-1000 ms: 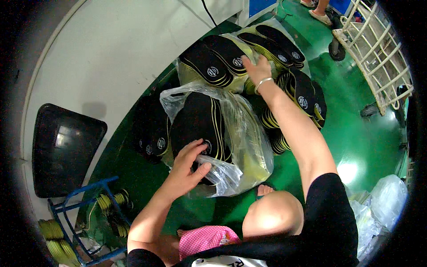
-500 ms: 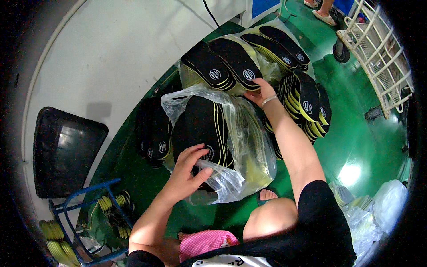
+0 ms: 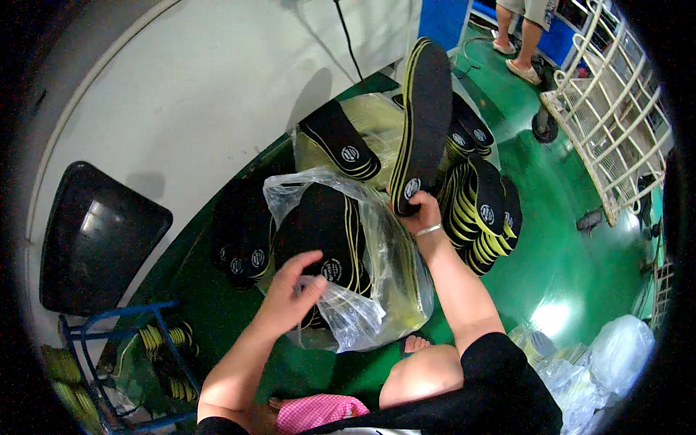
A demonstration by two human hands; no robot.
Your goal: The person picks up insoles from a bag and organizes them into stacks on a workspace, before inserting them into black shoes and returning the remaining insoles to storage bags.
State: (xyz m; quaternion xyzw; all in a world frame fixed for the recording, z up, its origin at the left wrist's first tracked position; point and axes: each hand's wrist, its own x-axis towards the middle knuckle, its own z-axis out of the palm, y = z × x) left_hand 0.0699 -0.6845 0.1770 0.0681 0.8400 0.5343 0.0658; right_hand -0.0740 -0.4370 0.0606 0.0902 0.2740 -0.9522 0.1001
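Observation:
Black shoe insoles with yellow-green edges lie in stacks all around. My right hand (image 3: 426, 215) grips the heel end of a few stacked insoles (image 3: 429, 109), raised with their toes pointing away from me. Below and to the left, a clear plastic bag (image 3: 395, 250) stands open, packed with upright insoles (image 3: 312, 221). My left hand (image 3: 286, 297) is at the bag's near left rim, thumb and fingers apart, close to the heels of the insoles inside. Whether its fingertips touch the plastic is hard to tell.
More insole stacks (image 3: 341, 141) lie beyond the bag, and fanned ones (image 3: 478, 203) to its right. A blue metal frame (image 3: 123, 313) stands lower left, a white wire cart (image 3: 609, 116) far right. Plastic bags (image 3: 616, 355) lie lower right. Another person's legs (image 3: 525, 36) show at the back.
My right hand has lifted a few insoles off the far stack and tilted them up, baring yellow-green material below. My left hand stays by the bag rim.

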